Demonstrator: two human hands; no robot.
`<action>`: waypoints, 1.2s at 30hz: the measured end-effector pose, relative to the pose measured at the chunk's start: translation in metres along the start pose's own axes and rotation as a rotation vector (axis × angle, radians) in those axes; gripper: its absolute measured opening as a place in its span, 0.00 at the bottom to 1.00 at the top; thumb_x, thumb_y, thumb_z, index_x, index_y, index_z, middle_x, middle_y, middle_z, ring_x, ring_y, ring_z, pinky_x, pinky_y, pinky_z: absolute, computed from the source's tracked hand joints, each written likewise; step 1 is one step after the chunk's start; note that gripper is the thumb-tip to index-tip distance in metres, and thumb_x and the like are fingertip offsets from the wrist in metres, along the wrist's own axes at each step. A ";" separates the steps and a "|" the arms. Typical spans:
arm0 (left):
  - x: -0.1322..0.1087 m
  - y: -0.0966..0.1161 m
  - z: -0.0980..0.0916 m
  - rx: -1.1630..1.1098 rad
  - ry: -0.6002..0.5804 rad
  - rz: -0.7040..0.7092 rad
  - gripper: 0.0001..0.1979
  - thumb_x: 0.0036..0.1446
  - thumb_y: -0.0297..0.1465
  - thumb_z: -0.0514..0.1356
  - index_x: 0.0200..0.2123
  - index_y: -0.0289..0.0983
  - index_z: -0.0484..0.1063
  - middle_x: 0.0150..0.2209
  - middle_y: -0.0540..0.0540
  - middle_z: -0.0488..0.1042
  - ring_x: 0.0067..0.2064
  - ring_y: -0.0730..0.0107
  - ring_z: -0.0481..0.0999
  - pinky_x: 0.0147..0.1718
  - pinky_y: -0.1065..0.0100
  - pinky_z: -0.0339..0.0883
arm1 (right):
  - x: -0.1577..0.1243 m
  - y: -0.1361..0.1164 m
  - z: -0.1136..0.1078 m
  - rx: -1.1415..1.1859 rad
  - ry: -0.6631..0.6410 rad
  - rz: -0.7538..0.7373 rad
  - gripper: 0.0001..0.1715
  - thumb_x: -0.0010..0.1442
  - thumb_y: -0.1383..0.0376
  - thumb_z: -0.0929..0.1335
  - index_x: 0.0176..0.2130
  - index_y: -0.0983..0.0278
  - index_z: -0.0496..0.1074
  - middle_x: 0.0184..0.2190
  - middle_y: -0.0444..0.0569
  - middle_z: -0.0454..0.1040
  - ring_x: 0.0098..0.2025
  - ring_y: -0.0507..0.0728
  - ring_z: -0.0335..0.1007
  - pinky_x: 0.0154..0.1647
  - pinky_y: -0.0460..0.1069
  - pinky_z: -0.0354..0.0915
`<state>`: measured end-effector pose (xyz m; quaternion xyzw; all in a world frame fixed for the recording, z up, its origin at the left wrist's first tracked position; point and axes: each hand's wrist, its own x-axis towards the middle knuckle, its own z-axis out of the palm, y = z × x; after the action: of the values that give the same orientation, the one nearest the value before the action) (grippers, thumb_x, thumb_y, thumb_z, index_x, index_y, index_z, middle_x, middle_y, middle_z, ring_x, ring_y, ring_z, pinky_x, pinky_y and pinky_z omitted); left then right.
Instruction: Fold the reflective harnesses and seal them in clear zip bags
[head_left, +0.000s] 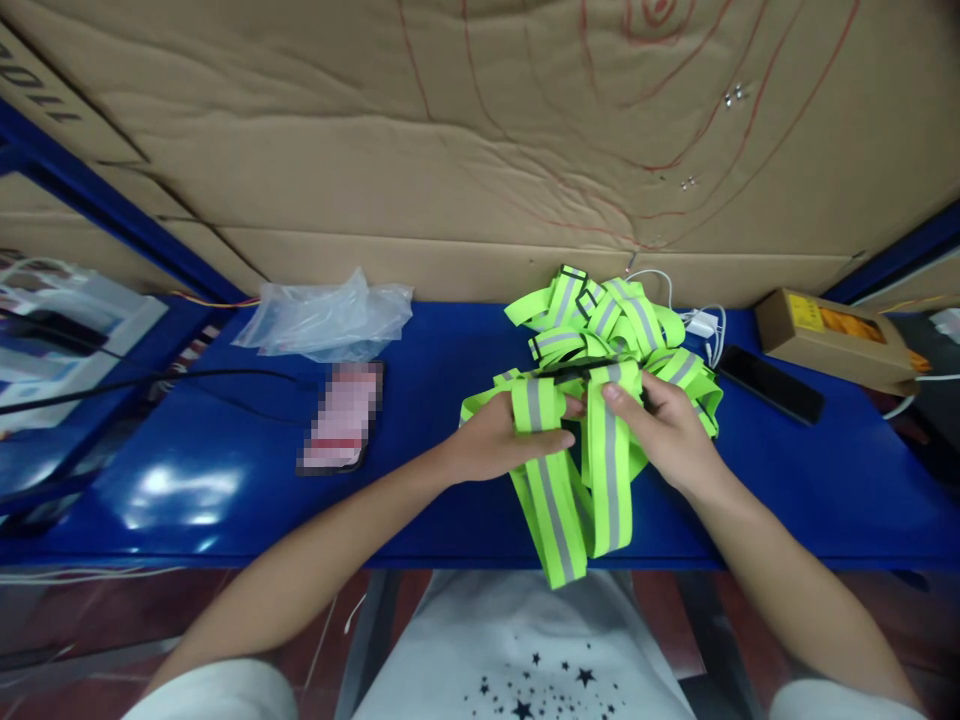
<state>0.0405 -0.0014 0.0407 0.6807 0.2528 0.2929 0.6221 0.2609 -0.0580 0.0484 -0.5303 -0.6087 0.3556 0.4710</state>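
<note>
Between my two hands hangs a neon yellow-green reflective strap (611, 470) with a grey stripe down its middle. My left hand (499, 438) grips one stretch of it, the thumb lying across the front. My right hand (671, 425) pinches another stretch near its upper end, thumb on top. Dark trim shows between the two stretches. The looped lower ends dangle over the table's front edge. Just behind the hands lies a tangled pile of similar reflective straps (600, 315) with black buckles or trim; the hands hide part of it.
Clear plastic bags (326, 315) and a phone with a lit, blurred screen (341, 418) lie left on the blue table (442, 340). To the right are a dark phone (772, 383), a white charger with cable (703, 324) and a cardboard box (836, 335). A cardboard wall (360, 180) stands behind.
</note>
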 end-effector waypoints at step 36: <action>-0.009 0.010 0.001 0.019 0.023 0.030 0.09 0.55 0.35 0.66 0.34 0.35 0.75 0.34 0.47 0.78 0.39 0.63 0.78 0.40 0.63 0.75 | 0.014 -0.089 0.027 -0.881 -0.219 -0.444 0.27 0.73 0.48 0.61 0.51 0.64 0.78 0.44 0.56 0.80 0.45 0.64 0.77 0.43 0.55 0.68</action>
<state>0.0343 -0.0097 0.0498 0.6869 0.2525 0.3074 0.6082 0.2073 -0.0592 0.1260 -0.4960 -0.8449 0.0097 0.1999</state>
